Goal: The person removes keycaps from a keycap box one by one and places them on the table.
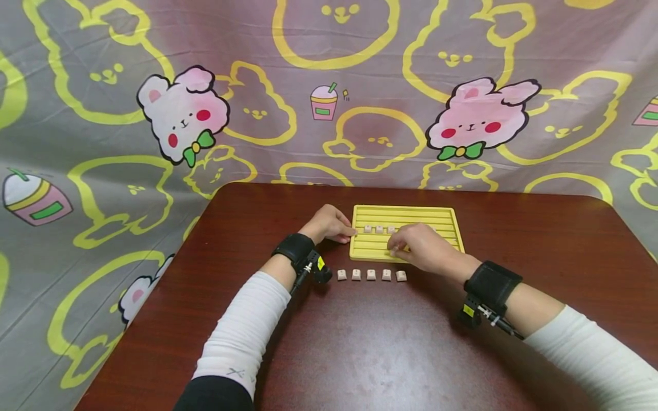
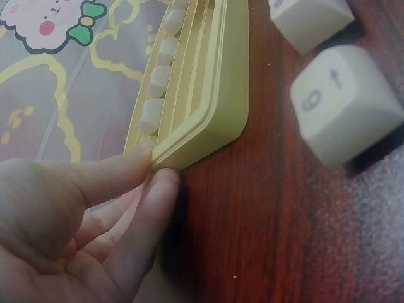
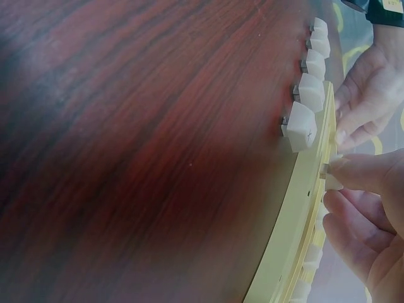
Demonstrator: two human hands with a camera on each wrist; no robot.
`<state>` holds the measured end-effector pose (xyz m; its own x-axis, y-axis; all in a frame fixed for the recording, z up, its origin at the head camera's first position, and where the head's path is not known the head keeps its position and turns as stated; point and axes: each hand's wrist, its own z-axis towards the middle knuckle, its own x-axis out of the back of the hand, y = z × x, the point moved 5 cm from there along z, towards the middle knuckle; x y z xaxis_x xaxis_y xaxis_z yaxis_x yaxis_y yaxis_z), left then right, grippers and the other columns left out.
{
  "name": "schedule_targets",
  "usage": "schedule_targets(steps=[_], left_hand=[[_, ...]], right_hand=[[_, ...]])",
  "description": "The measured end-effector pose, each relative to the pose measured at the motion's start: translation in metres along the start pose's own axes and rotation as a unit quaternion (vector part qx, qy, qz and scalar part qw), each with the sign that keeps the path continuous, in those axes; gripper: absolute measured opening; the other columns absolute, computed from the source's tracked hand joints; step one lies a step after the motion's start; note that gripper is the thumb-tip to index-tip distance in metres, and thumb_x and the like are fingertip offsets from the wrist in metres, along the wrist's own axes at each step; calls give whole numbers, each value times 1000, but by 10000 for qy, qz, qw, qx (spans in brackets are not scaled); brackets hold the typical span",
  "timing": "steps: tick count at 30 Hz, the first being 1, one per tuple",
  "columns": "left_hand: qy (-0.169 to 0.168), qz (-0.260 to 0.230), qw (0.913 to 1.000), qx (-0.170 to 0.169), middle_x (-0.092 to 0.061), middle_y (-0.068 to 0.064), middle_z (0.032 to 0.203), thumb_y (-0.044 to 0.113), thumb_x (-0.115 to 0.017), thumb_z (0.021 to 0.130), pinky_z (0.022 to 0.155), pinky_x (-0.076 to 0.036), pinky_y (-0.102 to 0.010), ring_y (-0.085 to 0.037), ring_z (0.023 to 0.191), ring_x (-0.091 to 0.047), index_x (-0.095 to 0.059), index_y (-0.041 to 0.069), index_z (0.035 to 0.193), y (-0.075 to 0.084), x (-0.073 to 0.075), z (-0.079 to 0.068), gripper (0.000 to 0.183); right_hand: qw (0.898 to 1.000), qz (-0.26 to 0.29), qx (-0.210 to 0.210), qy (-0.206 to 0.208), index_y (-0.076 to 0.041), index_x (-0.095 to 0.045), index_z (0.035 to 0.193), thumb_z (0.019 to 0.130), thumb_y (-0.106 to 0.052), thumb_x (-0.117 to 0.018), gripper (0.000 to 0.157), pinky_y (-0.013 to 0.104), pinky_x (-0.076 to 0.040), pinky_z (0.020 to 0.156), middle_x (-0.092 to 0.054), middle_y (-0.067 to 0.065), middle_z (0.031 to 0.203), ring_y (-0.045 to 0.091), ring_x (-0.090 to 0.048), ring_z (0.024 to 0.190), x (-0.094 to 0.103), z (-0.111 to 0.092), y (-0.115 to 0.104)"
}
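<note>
A yellow ridged tray (image 1: 406, 212) lies on the table, holding a row of white keycaps (image 1: 378, 229) in one of its grooves. My left hand (image 1: 331, 224) pinches the tray's left edge, its thumb (image 2: 120, 169) on the rim in the left wrist view. Over the tray is my right hand (image 1: 424, 246), pinching a small white keycap (image 3: 333, 181) between thumb and fingers, as the right wrist view shows. That hand covers part of the grooves in the head view. Several more keycaps (image 1: 371, 275) stand in a row before the tray's near edge; one keycap (image 2: 341, 95) bears a digit and an arrow.
The dark reddish wooden table (image 1: 349, 354) extends around the tray. Behind it hangs a patterned cloth (image 1: 288, 137) with cartoon animals. Each wrist wears a black strap (image 1: 294, 249) with a small camera.
</note>
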<state>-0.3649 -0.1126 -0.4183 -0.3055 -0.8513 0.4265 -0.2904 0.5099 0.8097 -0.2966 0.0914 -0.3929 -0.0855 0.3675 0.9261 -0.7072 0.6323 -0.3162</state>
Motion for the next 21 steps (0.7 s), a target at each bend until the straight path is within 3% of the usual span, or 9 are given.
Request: schedule_targets(steps=[21], left_hand=[[44,33,10000,-71,-65,-11,85,4,-77,85,65,-64,-26,-12,59,-66,-69,-7,105,-1,0,1,24]], right_hand=[[9996,-103,151,231,-13,-77,95,85,-10,-78,10,30,-61,74,-73,-2,90,12,-69,84,6,-17,-1]])
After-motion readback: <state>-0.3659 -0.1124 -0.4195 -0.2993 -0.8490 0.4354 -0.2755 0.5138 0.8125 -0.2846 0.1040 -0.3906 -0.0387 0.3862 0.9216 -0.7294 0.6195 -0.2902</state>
